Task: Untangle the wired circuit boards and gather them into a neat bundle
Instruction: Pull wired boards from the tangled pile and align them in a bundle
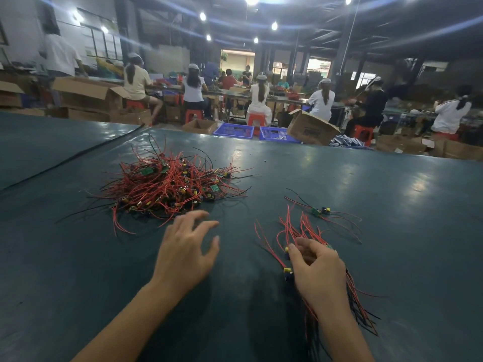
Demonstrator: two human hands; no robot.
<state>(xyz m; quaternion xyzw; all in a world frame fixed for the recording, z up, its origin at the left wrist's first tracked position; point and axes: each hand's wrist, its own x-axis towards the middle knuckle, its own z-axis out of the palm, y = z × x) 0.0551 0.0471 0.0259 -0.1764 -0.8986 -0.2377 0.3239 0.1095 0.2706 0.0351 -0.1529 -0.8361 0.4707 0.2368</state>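
Wires, red and black, lie heaped in a tangled pile (167, 184) at about eleven o'clock from the person, on the dark green worktop (392, 205). Small green circuit boards and capacitors show through the knot. The left hand (184, 249) hovers just short of the pile's near edge, its fingers (194, 220) spread apart and holding nothing. It looks placed to pick the next board out of the heap.

At about one o'clock the right hand (318, 273) sits low over the worktop, its fingers (304, 244) curled round a bundle (308, 231) of freed boards. The leads fan out toward twelve o'clock past the knuckles and trail toward five o'clock behind the wrist. Clamping the boards at one point seems meant to keep the leads running one way, leaving the other hand to do the picking.

A single loose board (317, 210) lies at twelve o'clock from the right hand, near the bundle's wire tips; whether they touch I cannot tell. The pile is far larger than the bundle, so most of the sorting looks undone.

Beyond the worktop's far edge are seated workers (258, 95), a cardboard box (311, 130) and blue crates (234, 130).
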